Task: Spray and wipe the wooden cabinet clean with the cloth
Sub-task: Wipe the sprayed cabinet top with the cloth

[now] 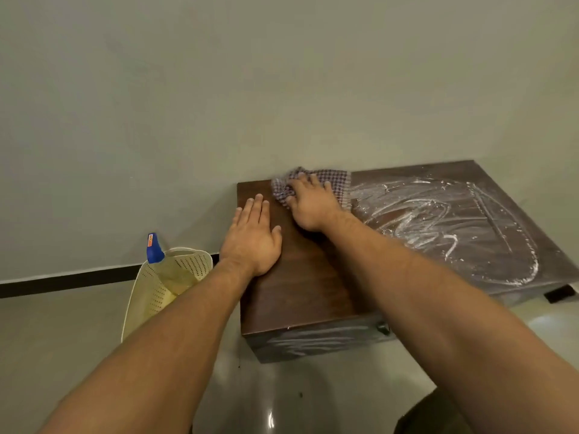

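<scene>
A low dark wooden cabinet [313, 286] stands against the wall. White foamy streaks cover the right part of its top; the left part looks bare and dark. A checked cloth [335, 180] lies bunched at the back edge of the top. My right hand [310, 205] lies on the cloth with its fingers spread over the fabric, pressing it down. My left hand [252, 236] rests flat on the left end of the cabinet top, fingers straight. A spray bottle with a blue head [154, 249] sticks up out of the basket left of the cabinet.
A cream perforated plastic basket [147, 296] stands on the floor beside the cabinet's left side, with yellow cloth inside. A pale wall with a black skirting strip [62, 283] runs behind. The floor is glossy and light. A dark object [432, 415] shows at the bottom right.
</scene>
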